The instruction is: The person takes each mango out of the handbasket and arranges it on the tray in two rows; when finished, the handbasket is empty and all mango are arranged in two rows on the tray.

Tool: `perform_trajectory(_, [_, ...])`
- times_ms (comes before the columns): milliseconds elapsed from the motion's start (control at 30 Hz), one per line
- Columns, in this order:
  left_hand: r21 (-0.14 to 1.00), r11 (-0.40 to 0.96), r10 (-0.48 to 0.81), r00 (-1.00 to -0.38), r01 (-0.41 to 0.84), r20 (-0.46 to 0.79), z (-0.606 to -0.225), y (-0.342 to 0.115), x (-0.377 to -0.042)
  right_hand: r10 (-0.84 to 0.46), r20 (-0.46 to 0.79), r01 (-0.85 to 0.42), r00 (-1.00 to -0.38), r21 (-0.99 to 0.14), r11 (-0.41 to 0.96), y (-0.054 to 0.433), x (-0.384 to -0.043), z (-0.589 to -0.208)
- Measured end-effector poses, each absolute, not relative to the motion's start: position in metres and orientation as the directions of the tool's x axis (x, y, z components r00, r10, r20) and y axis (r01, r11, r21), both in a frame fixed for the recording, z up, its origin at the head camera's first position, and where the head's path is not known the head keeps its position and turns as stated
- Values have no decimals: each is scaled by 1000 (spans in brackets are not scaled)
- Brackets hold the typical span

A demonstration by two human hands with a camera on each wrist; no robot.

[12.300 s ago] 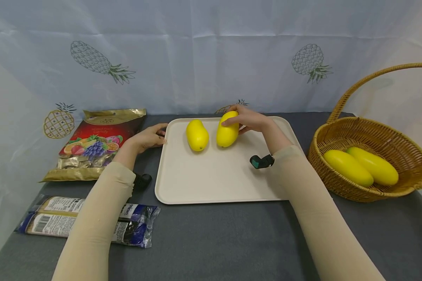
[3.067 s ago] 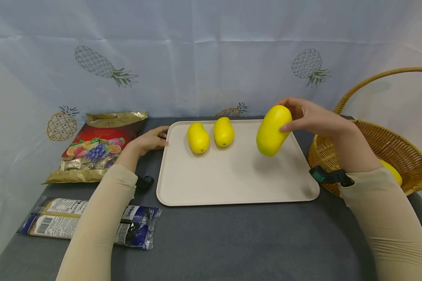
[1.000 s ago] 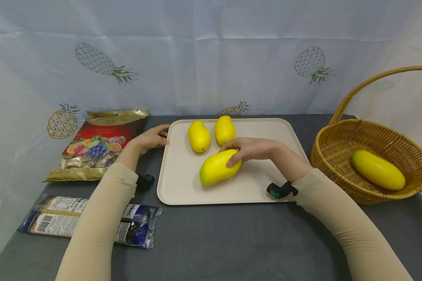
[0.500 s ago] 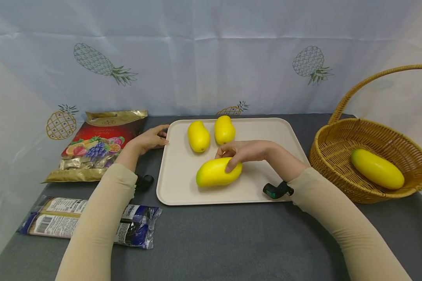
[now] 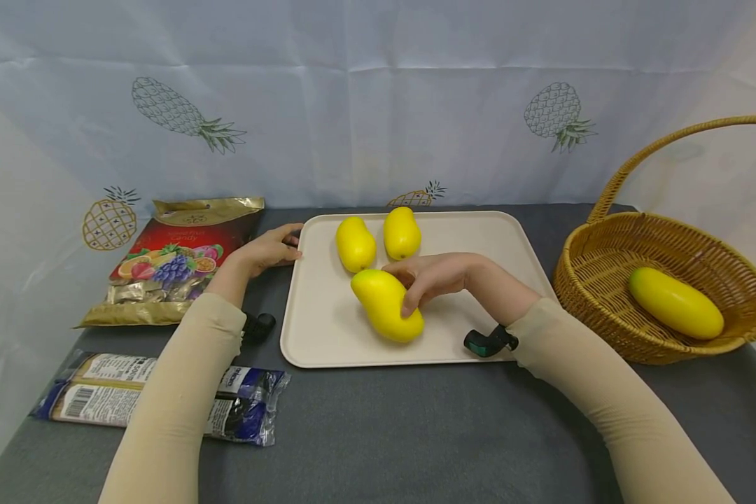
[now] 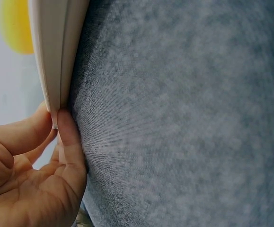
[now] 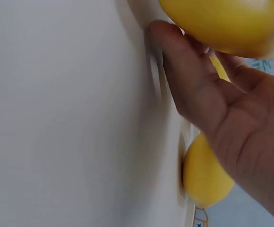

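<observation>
A yellow mango with a greenish tip is gripped by my right hand, thumb on the near side, over the front half of the cream tray. In the right wrist view the held mango sits against curled fingers, close to the tray; contact with it is unclear. Two more mangoes, one on the left and one beside it, lie at the tray's back. My left hand pinches the tray's left edge, the thumb and fingertips around the rim in the left wrist view.
A wicker basket with a tall handle stands to the right, holding one yellow mango. On the left lie a red and gold candy bag and a blue-ended packet, partly under the left forearm. A pineapple-print curtain hangs behind.
Over the last seconds my right hand brought a mango from the basket's side to the tray's front. Since half a second ago it has turned, its green tip now toward the back. Left hand unmoved.
</observation>
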State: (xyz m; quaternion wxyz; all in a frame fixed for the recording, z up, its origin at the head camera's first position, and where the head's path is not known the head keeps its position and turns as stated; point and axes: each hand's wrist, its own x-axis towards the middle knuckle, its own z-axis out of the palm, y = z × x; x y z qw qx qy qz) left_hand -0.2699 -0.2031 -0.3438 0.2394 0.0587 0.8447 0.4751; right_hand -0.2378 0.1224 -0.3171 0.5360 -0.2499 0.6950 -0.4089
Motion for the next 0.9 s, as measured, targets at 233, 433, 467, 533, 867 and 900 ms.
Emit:
perform_trajectory(233, [831, 541, 324, -879, -131, -350, -343, -203, -269, -760, -589, 149, -275, -807, 572, 113, -236, -319])
perform_trajectory(433, [829, 544, 320, -882, -128, -346, -343, -204, -270, -726, -613, 164, -313, -787, 594, 108, -234, -317])
perform_trajectory(467, [829, 545, 321, -882, -126, -345, -343, -204, -270, -729, -608, 169, -313, -791, 587, 107, -233, -316])
perform_trajectory(533, [831, 542, 321, -882, -128, -345, -343, -204, -269, -741, -597, 177, -305, -801, 572, 106, -231, -315])
perform_trajectory(867, [834, 536, 326, -879, -131, -348, -343, -203, -268, -735, -599, 127, -319, -795, 593, 99, -223, -314])
perform_trajectory(900, [833, 538, 327, -879, -130, -348, -343, -203, -268, -731, -600, 126, -326, -794, 595, 99, -222, -314])
